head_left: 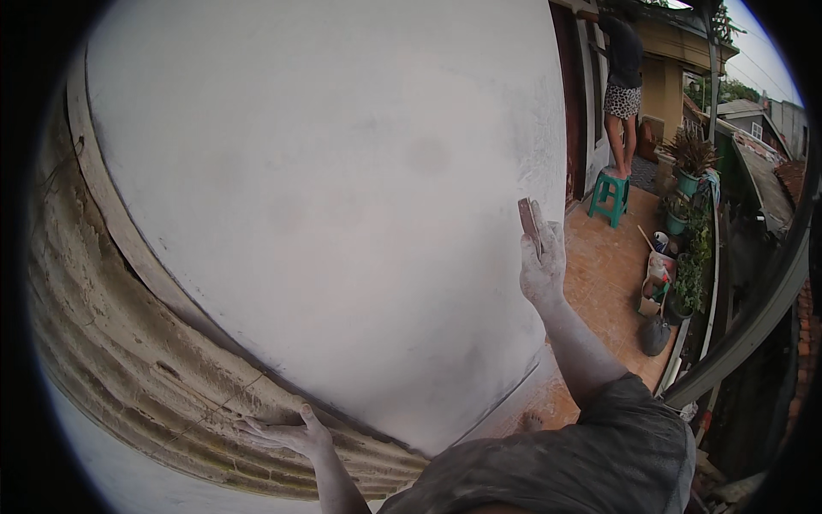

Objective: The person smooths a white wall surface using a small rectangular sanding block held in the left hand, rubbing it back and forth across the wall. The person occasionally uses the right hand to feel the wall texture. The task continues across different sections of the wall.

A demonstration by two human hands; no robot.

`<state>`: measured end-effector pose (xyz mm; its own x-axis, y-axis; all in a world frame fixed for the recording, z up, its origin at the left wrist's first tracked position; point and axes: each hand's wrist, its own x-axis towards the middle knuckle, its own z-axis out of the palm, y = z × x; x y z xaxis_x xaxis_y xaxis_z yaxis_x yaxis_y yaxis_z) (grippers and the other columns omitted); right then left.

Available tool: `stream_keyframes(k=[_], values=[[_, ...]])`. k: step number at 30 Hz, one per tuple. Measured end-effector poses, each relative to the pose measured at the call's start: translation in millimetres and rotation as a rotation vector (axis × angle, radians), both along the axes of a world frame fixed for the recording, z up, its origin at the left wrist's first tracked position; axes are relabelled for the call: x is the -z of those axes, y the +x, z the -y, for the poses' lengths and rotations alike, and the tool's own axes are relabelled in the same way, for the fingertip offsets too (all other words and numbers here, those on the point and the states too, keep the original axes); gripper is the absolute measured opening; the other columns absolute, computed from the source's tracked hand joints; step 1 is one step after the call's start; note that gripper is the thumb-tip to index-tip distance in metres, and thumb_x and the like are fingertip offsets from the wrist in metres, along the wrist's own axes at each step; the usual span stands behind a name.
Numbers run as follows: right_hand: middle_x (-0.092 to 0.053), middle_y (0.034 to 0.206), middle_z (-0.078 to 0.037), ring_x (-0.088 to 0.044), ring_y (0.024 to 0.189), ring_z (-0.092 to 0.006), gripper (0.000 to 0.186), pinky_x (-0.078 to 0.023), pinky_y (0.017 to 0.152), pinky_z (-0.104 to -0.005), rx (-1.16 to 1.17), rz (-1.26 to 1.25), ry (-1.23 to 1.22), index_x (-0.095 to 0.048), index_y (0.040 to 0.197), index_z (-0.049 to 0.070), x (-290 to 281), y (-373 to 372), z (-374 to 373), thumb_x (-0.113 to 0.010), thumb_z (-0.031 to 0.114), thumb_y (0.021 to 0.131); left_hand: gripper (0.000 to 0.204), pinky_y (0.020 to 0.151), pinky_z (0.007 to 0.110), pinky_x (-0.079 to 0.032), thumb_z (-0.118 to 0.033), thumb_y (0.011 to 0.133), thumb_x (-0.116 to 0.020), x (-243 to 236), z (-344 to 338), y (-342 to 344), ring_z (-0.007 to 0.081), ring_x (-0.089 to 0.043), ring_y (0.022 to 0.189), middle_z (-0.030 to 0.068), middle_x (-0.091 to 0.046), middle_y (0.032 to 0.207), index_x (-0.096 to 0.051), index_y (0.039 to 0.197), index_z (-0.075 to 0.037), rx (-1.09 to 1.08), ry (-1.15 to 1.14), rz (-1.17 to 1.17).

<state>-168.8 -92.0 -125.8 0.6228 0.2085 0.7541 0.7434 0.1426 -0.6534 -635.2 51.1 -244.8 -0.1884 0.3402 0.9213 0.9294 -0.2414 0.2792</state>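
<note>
My right hand (543,264), coated in pale dust, grips a flat sanding block (532,224) with a reddish-brown face. It is raised near the right edge of the white wall (342,188), whose surface is smooth with faint grey patches. Whether the block touches the wall, I cannot tell. Low on the left, my left hand (295,435) is dusty too, with its fingers stretched out and nothing in them. It appears in front of the corrugated roofing (171,368) below the wall's lower edge; contact there is unclear.
Another person (622,86) stands on a green plastic stool (609,199) at the back right, arms raised to the house front. Orange tiles (599,265) cover the porch floor. Potted plants (687,163), a box of items (655,283) and a dark bag (656,336) line the railing.
</note>
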Motion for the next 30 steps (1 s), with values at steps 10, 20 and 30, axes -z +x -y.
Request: stream_keyframes(k=[10,20,30], values=[[-0.055,0.147,-0.013,-0.051,0.135,-0.0309,0.053,-0.044,0.112,-0.04,0.072,0.305,0.072,-0.056,0.144,0.005,3.1,63.9,-35.5,-0.053,-0.008,0.094,0.11,0.12,0.07,-0.017,-0.077,0.096,-0.041,5.4,-5.7,2.8,0.0481,-0.008,0.154,0.0288,-0.011,0.166,-0.002,0.161,0.002,-0.094,0.065,-0.031],[-0.03,0.166,-0.016,-0.019,0.157,-0.0342,0.054,-0.011,0.127,-0.0562,-0.012,0.271,-0.16,-0.03,0.16,0.005,75.6,12.1,-85.9,-0.038,0.022,0.11,0.095,0.124,0.062,-0.014,-0.061,0.102,-0.045,10.9,-1.8,22.8,0.0439,-0.009,0.156,0.028,-0.01,0.167,-0.008,0.16,0.005,-0.073,0.068,0.029],[-0.034,0.164,-0.016,-0.022,0.156,-0.0328,0.052,-0.015,0.126,-0.0535,0.133,0.269,0.141,-0.036,0.158,0.006,-120.8,188.1,-117.0,-0.042,0.019,0.108,0.088,0.124,0.063,-0.017,-0.055,0.103,-0.046,-11.4,2.4,59.9,0.0432,-0.011,0.156,0.0278,-0.009,0.167,-0.013,0.16,0.002,-0.073,0.14,-0.014]])
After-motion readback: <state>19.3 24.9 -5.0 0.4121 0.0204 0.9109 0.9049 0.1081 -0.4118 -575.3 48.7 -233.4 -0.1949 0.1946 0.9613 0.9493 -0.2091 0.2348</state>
